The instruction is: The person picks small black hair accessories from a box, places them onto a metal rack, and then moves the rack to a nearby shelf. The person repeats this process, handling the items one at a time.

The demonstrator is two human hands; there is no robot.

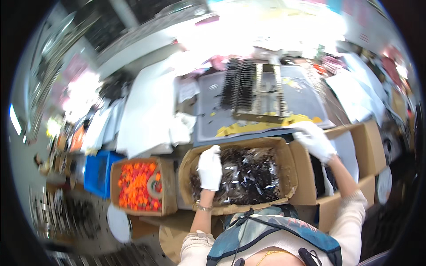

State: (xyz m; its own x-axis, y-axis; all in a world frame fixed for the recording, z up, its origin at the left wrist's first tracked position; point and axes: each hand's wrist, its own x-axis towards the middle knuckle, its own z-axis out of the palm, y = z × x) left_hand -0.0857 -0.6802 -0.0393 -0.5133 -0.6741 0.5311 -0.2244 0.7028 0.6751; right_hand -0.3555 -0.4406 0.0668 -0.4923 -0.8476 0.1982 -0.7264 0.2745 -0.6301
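My left hand [210, 169], in a white glove, is closed over the left side of a cardboard box [290, 175] filled with small dark pieces [250, 173] in clear plastic. Whatever its fingers may hold is too small to make out. My right hand [314, 141], also gloved in white, reaches past the box's right rear corner to the near right edge of a grey mat [208, 95]. Motion smears its fingers. On the mat stands a metal rack [259, 119] with rows of black toothed parts [239, 84] on its left side. Yellow material [248, 127] lies along the mat's front.
A smaller carton [168, 186] of orange and red pieces [135, 184] with a tape roll [154, 185] stands left, beside a blue bin [98, 173]. White sheets [146, 111] lie behind. An open carton [370, 148] stands by my right arm.
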